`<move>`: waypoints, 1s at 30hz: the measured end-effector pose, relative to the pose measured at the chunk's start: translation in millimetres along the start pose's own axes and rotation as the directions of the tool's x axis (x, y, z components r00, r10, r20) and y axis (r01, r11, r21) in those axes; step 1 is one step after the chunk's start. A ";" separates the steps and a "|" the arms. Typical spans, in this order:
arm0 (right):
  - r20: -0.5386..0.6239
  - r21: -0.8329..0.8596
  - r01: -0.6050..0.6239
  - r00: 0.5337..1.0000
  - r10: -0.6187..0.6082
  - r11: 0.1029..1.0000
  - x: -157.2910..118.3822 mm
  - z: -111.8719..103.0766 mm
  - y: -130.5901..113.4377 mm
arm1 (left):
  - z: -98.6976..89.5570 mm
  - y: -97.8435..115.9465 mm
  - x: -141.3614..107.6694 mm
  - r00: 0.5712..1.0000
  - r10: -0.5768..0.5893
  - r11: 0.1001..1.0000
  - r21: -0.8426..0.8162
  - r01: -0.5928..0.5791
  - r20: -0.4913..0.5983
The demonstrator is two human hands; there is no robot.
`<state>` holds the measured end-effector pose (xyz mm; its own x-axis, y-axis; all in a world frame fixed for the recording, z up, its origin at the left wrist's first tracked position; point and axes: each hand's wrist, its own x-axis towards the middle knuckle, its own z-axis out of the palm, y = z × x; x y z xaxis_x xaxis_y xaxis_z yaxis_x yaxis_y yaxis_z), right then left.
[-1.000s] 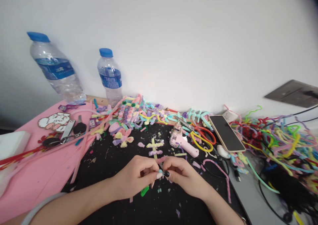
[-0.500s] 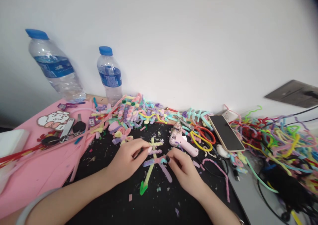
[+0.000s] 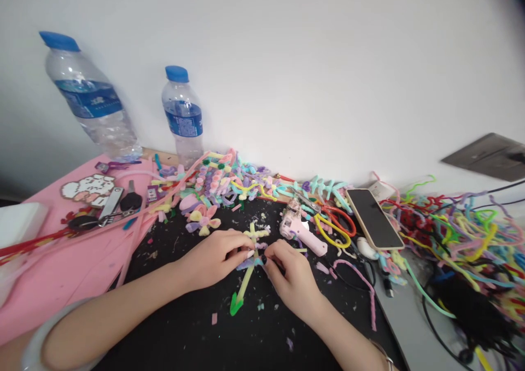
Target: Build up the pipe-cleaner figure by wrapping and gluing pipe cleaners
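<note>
"Place type?"
"Craft workspace, surface (image 3: pixel 180 335) against white wall (image 3: pixel 287 76). Home or workshop, can't tell."
"Evidence?"
"Heaped pipe cleaners (image 3: pixel 488 240), fuzzy offcuts (image 3: pixel 322 268) scattered about, scissors (image 3: pixel 307 201), pink glue gun (image 3: pixel 304 235). Also wall socket plate (image 3: pixel 486 155), phone (image 3: pixel 374 219), water bottles (image 3: pixel 183 118)."

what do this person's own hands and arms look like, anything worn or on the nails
The left hand shows a pale, glossy nail, and the right hand a black one. Both forearms are bare. A light grey band, probably a sleeve edge, rings the left arm near the elbow. A thin band circles the right wrist; its details are too small to tell. No gloves.
</note>
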<state>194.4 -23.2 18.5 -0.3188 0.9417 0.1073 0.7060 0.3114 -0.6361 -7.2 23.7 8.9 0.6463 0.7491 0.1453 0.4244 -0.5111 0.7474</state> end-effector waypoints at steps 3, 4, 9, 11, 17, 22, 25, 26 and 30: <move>-0.005 -0.013 -0.001 1.000 0.001 1.000 0.6 1.3 -0.1 | -0.7 -1.3 -0.2 1.000 0.015 1.000 0.002 -0.015 0.021; -0.003 -0.019 -0.007 1.000 0.007 1.000 0.9 1.6 -0.1 | -0.8 -1.4 -0.3 0.999 0.021 1.000 0.002 -0.021 0.025; -0.010 -0.039 -0.038 0.999 0.038 0.999 1.7 3.3 0.7 | -0.5 -1.4 -1.6 0.999 0.026 1.000 0.012 -0.026 0.037; -0.018 -0.041 -0.048 0.999 0.047 0.998 1.7 4.6 1.1 | 0.0 -1.1 -2.2 0.998 0.038 0.999 0.016 -0.039 0.052; -0.036 -0.038 -0.067 0.997 0.066 0.997 1.2 7.4 1.4 | 1.4 0.1 -3.0 0.994 0.067 0.993 0.090 -0.074 0.089; -0.053 -0.022 -0.102 0.994 0.101 0.995 1.0 8.3 3.0 | 2.6 -0.2 -3.9 0.988 0.140 0.984 0.098 -0.146 0.072; -0.064 0.001 -0.108 0.992 0.108 0.994 1.4 8.6 3.8 | 2.9 -1.0 -4.6 0.982 0.181 0.978 0.099 -0.186 0.058; -0.070 0.011 -0.105 0.992 0.105 0.994 1.4 8.5 4.0 | 3.0 -1.4 -4.8 0.980 0.190 0.976 0.102 -0.195 0.052; -0.102 0.041 -0.100 0.989 0.104 0.994 0.4 6.2 5.6 | 3.4 -2.4 -4.8 0.978 0.205 0.972 0.105 -0.209 0.045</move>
<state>194.3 -21.8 10.2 -0.1777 0.9770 0.1178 0.7078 0.2101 -0.6744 -9.1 20.0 4.2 0.7476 0.6085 0.2661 0.3443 -0.6976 0.6283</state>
